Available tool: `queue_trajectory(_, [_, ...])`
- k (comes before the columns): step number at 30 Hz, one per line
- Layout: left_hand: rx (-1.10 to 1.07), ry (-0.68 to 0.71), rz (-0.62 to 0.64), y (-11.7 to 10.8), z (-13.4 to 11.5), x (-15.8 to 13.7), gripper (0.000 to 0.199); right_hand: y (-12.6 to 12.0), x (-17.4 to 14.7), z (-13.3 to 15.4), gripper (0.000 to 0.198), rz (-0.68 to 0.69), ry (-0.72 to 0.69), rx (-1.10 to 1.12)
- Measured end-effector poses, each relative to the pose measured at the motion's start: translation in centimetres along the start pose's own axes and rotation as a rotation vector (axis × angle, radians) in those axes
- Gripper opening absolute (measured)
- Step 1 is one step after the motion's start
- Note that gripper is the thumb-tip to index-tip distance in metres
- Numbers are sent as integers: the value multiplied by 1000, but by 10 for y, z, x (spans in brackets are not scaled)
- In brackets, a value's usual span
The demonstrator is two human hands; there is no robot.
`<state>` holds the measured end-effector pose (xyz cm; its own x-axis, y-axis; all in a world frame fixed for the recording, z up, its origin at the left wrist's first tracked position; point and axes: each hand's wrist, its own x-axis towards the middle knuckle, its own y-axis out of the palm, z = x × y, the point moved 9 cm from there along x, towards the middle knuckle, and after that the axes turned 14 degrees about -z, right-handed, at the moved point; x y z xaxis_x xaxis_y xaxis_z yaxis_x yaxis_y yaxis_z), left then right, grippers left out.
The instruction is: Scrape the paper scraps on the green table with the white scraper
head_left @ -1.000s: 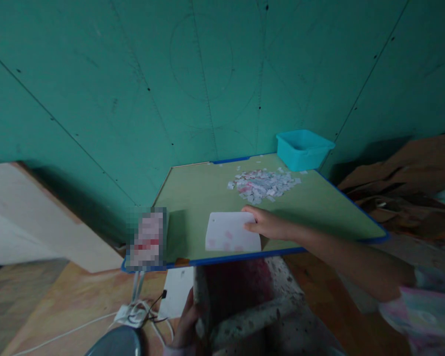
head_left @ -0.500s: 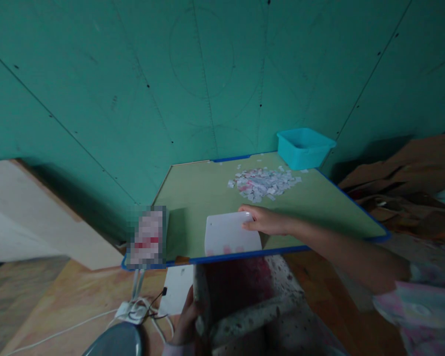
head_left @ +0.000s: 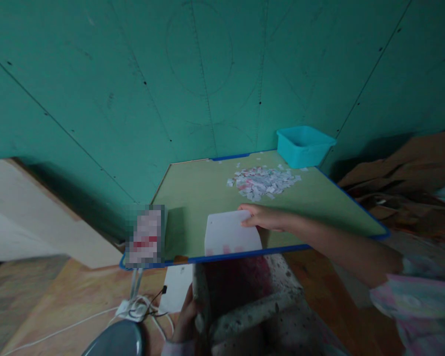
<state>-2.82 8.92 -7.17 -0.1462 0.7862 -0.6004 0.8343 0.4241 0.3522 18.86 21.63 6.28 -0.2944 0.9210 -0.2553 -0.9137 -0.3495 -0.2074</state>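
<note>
My right hand [head_left: 261,217] reaches in from the right and grips a white plastic sheet [head_left: 228,237] by its upper right corner, thumb on top. The sheet has rounded corners and a small hole, and it lies at the front edge of the green tabletop [head_left: 200,188]. Farther back is a heap of small white paper pieces [head_left: 263,182], some with pink marks. Below the table edge, my left hand [head_left: 185,316] is closed on the left side of a stained, speckled bin [head_left: 252,314], its fingers partly hidden. The bin's inside is dark with a red patch.
A turquoise plastic basin [head_left: 304,148] stands at the table's back right corner. A blurred-out box [head_left: 146,237] sits at the front left. White cables [head_left: 141,309] and a grey stool [head_left: 116,341] are below left. Cardboard [head_left: 404,163] is piled at right; a green wall [head_left: 215,74] rises behind.
The view has shifted very slightly. Both hands keep their holds, and the white sheet stays almost in place at the table's front edge.
</note>
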Motion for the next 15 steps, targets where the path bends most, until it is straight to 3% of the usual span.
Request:
queue_trajectory(5, [30, -65, 22, 4, 3, 3, 25, 6, -17, 7, 21, 39, -48, -105])
queue_trajectory(11, [92, -89, -34, -7, 4, 15, 27, 18, -66, 31, 23, -109, -401, -675])
queue_trajectory(15, [127, -62, -80, -11, 3, 11, 25, 46, -97, 23, 22, 19, -671, -922])
